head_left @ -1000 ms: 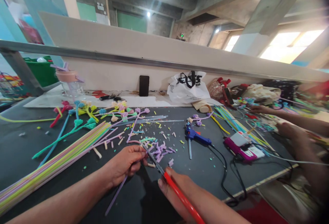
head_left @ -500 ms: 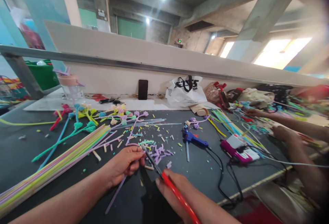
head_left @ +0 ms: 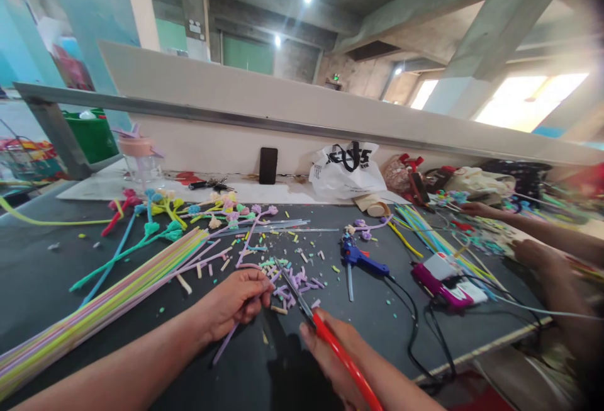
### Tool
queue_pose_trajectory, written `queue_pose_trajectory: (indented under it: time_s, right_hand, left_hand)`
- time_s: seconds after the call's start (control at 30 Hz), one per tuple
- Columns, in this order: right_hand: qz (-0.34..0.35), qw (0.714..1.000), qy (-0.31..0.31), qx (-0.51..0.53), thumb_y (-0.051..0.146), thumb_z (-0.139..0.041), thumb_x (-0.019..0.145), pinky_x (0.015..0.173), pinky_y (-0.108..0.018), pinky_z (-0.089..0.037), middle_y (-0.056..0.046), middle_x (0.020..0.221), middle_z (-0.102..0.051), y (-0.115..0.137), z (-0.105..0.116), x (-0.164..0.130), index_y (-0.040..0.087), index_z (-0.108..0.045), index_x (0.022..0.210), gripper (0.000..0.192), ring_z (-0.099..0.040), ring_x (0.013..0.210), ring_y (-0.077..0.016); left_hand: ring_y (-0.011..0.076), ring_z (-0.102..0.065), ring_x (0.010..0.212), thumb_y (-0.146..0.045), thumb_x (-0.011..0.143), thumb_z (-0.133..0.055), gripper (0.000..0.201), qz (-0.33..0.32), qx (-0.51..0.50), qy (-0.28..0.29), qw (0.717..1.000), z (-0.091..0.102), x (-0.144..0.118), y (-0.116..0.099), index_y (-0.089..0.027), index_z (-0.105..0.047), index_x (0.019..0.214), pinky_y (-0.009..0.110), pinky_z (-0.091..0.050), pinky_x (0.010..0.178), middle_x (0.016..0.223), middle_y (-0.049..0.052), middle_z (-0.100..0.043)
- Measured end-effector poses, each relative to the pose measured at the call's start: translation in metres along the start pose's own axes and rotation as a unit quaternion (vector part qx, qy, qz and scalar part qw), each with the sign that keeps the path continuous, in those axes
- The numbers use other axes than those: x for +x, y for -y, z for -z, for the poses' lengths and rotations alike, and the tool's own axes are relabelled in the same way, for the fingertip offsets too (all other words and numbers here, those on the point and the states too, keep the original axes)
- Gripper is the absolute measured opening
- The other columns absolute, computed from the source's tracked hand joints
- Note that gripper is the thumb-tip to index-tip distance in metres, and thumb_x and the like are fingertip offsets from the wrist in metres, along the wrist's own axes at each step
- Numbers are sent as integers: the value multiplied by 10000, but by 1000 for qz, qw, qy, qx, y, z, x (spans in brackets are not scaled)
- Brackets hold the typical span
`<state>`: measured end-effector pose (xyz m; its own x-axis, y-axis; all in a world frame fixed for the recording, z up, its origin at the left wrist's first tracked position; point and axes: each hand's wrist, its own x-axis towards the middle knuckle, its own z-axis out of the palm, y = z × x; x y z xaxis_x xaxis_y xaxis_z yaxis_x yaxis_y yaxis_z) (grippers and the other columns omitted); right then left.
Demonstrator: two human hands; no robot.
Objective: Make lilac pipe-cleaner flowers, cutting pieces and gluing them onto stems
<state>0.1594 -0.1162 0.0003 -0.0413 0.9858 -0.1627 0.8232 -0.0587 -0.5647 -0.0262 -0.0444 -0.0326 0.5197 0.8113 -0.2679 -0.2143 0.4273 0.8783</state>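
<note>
Two hands: left hand [head_left: 234,302] grip pinches purple straw [head_left: 226,342], scissors [head_left: 302,304] at tip.

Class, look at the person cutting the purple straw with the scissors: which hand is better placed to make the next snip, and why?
The right hand: it holds the red-handled scissors, blades at the purple straw. The left hand only pinches the straw steady.
</note>
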Motion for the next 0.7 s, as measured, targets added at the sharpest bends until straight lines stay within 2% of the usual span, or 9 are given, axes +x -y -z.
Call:
queue_pose_trajectory:
  time_s: [0.1,0.23,0.37,0.7]
  right_hand:
    - [8,999,30,-17,338,-437,797,494,-194,-317,24,597,-559,-8,-2,1,213,-488,739,147,-505,528,-109]
    - [36,997,62,-21,423,-426,801,486,-195,-302,18,655,-588,-20,-11,3,218,-500,788,219,-494,552,-106]
    - [47,997,44,-37,447,-397,811,483,-211,-293,10,648,-591,-20,-15,2,210,-509,795,262,-482,546,-117]
    - [56,996,32,-62,399,-397,801,476,-213,-305,-3,631,-585,-8,-11,5,199,-503,749,233,-471,511,-117]
  left_hand:
    - [-5,-308,341,-274,722,-583,166,4,-11,1,1000,-1,0,0,-142,-486,696,158,-97,339,611,-16,-540]
    - [-5,-296,334,-274,720,-585,162,4,-12,-6,1000,-2,0,-1,-144,-488,721,159,-89,342,597,-16,-543]
    - [-5,-287,332,-274,724,-575,155,7,3,-14,1000,-2,0,-2,-142,-494,716,160,-90,338,589,-18,-539]
    - [-8,-284,330,-285,717,-574,163,7,8,-6,1000,0,3,1,-141,-499,711,157,-96,334,612,-9,-559]
